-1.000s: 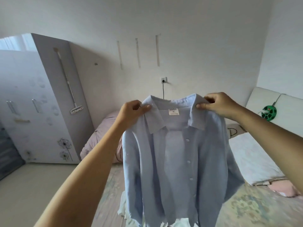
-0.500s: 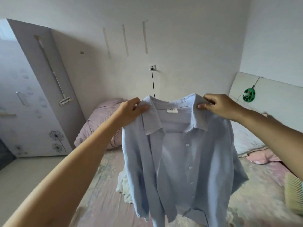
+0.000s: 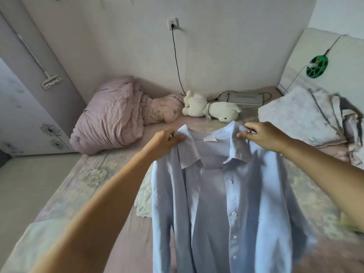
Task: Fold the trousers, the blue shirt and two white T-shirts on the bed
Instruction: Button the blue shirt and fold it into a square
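Now — both arms outstretched | left hand (image 3: pixel 164 141) pinches blue shirt (image 3: pixel 222 203) collar | right hand (image 3: pixel 264 135) fingers likewise

Pale blue shirt (image 3: pixel 226 194) over a faded floral bed (image 3: pixel 82 180)

Pink crumpled duvet (image 3: pixel 112 119), cream plush toy (image 3: pixel 212 109) (1 only), green cable reel (image 3: pixel 317 67), black cord (image 3: pixel 177 62) down the white wall (image 3: pixel 226 46), white garment (image 3: pixel 144 201) beside the shirt.
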A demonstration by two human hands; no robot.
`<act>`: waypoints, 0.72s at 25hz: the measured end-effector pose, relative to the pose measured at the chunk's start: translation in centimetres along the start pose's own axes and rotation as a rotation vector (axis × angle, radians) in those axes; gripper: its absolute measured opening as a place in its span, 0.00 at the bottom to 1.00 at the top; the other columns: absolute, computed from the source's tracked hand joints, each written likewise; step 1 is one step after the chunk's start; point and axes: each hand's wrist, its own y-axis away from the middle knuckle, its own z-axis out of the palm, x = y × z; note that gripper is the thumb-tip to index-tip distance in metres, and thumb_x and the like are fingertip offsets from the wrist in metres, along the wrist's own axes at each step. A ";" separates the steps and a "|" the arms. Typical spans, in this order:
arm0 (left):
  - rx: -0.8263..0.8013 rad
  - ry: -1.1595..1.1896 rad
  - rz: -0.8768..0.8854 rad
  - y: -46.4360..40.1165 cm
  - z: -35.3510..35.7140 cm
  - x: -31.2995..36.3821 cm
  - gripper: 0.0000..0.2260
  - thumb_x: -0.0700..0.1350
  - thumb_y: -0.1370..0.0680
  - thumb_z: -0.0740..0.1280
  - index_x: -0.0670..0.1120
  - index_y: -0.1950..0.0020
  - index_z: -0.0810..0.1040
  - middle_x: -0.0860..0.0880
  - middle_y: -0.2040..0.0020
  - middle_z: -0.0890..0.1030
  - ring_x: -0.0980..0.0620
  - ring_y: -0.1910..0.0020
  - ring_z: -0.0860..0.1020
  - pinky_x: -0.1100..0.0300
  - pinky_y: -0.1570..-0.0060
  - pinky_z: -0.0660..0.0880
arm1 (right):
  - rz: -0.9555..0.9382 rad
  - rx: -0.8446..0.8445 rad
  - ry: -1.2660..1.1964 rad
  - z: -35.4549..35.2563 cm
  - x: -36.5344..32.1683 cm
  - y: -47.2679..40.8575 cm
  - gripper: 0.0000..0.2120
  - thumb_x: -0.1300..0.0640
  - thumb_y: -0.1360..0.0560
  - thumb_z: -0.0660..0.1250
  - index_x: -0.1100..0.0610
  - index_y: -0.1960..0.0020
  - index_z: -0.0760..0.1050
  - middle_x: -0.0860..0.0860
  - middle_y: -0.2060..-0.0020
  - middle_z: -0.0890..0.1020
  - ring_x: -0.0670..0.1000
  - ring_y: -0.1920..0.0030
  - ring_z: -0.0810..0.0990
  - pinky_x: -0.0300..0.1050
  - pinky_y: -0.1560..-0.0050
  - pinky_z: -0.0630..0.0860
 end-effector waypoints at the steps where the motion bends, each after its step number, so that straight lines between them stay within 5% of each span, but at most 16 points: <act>1: -0.047 0.014 -0.060 -2.2 3.5 -1.7 0.15 0.54 0.22 0.65 0.43 0.59 0.70 0.49 0.65 0.71 0.52 0.66 0.68 0.59 0.67 0.62 | 0.042 -0.045 -0.014 2.4 3.2 -1.5 0.23 0.42 0.28 0.66 0.56 0.68 0.60 0.50 0.73 0.65 0.50 0.70 0.63 0.47 0.67 0.58; 7: -0.219 0.035 -0.344 -12.0 22.5 -11.3 0.17 0.56 0.22 0.62 0.46 0.62 0.65 0.49 0.65 0.69 0.48 0.62 0.68 0.57 0.64 0.62 | 0.338 -0.151 0.011 18.1 19.6 -8.5 0.23 0.39 0.26 0.64 0.54 0.66 0.60 0.49 0.71 0.69 0.55 0.64 0.70 0.48 0.64 0.63; 14: -0.187 -0.137 -0.337 -23.6 33.1 -19.8 0.15 0.56 0.19 0.55 0.44 0.51 0.69 0.42 0.55 0.77 0.40 0.51 0.76 0.56 0.60 0.63 | 0.415 -0.108 0.168 28.7 30.5 -18.1 0.20 0.40 0.24 0.60 0.56 0.62 0.65 0.53 0.63 0.76 0.58 0.58 0.75 0.47 0.63 0.64; 18: -0.183 -0.214 -0.323 -28.9 40.6 -25.2 0.16 0.56 0.19 0.53 0.44 0.45 0.68 0.38 0.46 0.79 0.38 0.47 0.77 0.50 0.55 0.67 | 0.419 -0.074 0.342 35.6 36.7 -22.7 0.18 0.43 0.22 0.59 0.59 0.53 0.73 0.62 0.50 0.79 0.63 0.49 0.76 0.50 0.58 0.66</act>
